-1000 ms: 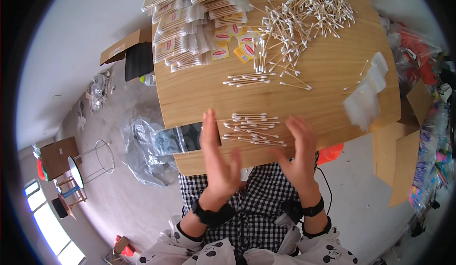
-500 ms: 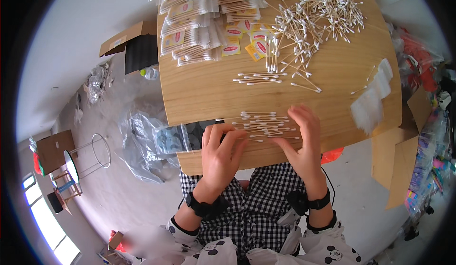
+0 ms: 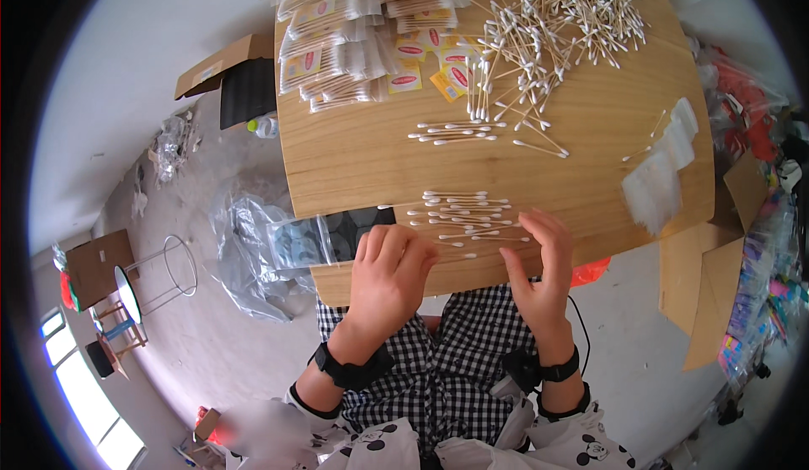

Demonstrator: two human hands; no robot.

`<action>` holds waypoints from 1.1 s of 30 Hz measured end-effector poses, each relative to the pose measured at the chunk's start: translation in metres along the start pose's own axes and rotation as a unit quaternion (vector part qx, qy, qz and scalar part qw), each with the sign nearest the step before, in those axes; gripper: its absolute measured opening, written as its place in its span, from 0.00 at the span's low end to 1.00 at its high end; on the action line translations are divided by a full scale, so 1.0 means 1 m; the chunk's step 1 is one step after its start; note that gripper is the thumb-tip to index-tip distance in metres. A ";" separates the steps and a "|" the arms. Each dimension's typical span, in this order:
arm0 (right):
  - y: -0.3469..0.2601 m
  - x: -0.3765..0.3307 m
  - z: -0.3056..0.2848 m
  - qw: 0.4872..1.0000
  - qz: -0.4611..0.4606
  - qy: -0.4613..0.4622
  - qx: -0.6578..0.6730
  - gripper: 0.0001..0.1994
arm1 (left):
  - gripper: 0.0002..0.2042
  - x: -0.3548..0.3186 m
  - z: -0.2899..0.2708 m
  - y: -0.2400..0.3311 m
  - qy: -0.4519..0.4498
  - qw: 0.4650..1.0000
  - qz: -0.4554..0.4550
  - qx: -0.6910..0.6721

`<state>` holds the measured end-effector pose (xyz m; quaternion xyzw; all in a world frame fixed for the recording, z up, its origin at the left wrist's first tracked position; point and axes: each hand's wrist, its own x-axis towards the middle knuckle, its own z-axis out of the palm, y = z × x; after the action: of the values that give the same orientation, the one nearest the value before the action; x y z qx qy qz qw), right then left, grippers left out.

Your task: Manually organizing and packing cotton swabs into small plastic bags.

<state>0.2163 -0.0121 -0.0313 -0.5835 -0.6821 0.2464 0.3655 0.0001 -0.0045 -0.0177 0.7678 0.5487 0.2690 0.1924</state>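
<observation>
On a wooden table (image 3: 590, 175), many cotton swabs (image 3: 581, 15) are lying, partly in packs and partly loose.
At the upper left of the frame, many packs (image 3: 329, 44) are already holding swabs; at the upper right, a big heap is lying loose, so I judge that much is still remaining. Clear bags (image 3: 653, 193) are lying at the right. The left hand (image 3: 383, 278) is resting with curled fingers at the lower middle; I cannot tell if they are grasping a swab. The right hand (image 3: 543, 289) is showing thumb and fingers spread, seemingly gripping nothing. Just above and between them, a small group (image 3: 468, 212) is lying unpacked.
</observation>
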 end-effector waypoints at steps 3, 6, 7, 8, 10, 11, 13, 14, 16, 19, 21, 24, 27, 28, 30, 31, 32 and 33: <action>0.002 -0.002 -0.005 1.000 0.003 0.000 -0.015 0.22 | 0.09 -0.006 0.003 -0.001 -0.026 0.999 0.007 0.017; 0.007 -0.003 -0.008 1.000 0.015 0.007 -0.024 0.21 | 0.13 -0.001 0.008 0.001 0.012 1.000 -0.003 0.009; 0.009 -0.002 -0.007 0.999 0.022 0.011 -0.026 0.21 | 0.14 0.003 0.012 0.002 0.023 1.000 -0.014 0.003; 0.010 -0.002 -0.005 0.999 0.020 0.010 -0.025 0.21 | 0.16 0.007 0.016 0.003 0.035 0.999 -0.024 -0.001; 0.011 -0.001 -0.003 0.998 0.050 0.038 0.007 0.19 | 0.22 0.012 0.024 0.004 0.037 0.999 -0.026 0.000; 0.012 0.000 -0.001 0.998 0.050 0.038 0.007 0.19 | 0.23 0.017 0.028 0.007 0.051 0.998 -0.030 -0.004; 0.012 0.000 0.003 0.995 0.069 0.057 0.047 0.18 | 0.31 0.018 0.030 0.007 0.032 0.999 -0.038 -0.006; 0.013 0.000 0.005 0.995 0.070 0.057 0.046 0.18 | 0.31 0.018 0.030 0.008 0.031 0.999 -0.037 -0.008; 0.013 0.001 0.009 0.980 0.092 0.081 0.158 0.18 | 0.36 0.019 0.029 0.010 0.008 1.000 0.013 0.028; 0.008 0.005 0.018 0.960 0.097 0.106 0.242 0.19 | 0.42 0.013 0.035 0.021 -0.095 0.991 0.012 0.091; 0.004 0.009 0.021 0.956 0.098 0.099 0.257 0.19 | 0.44 0.012 0.044 0.020 -0.115 0.987 0.003 0.114; 0.001 0.012 0.022 0.954 0.110 0.118 0.252 0.18 | 0.49 0.014 0.046 0.020 -0.146 0.976 0.001 0.163; 0.002 0.018 0.009 1.000 0.007 0.015 0.004 0.14 | 0.51 0.014 0.047 0.020 -0.156 0.969 0.005 0.189; 0.002 0.019 0.005 1.000 0.007 0.016 0.002 0.14 | 0.51 0.014 0.048 0.020 -0.157 0.970 0.007 0.185; 0.006 0.018 -0.004 0.997 -0.010 -0.036 -0.068 0.12 | 0.51 0.017 0.048 0.021 -0.148 0.973 0.009 0.177; 0.009 0.018 -0.006 0.997 -0.010 -0.036 -0.068 0.12 | 0.51 0.016 0.048 0.021 -0.143 0.975 0.008 0.171; 0.012 0.019 -0.007 0.995 -0.042 -0.044 -0.085 0.10 | 0.51 0.015 0.048 0.021 -0.143 0.975 0.008 0.170; 0.015 0.019 -0.008 0.991 -0.074 -0.051 -0.103 0.07 | 0.52 0.015 0.048 0.021 -0.136 0.977 0.009 0.165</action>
<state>0.2313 0.0088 -0.0338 -0.5522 -0.7630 0.1766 0.2858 0.0497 0.0024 -0.0400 0.8235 0.5470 0.0694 0.1335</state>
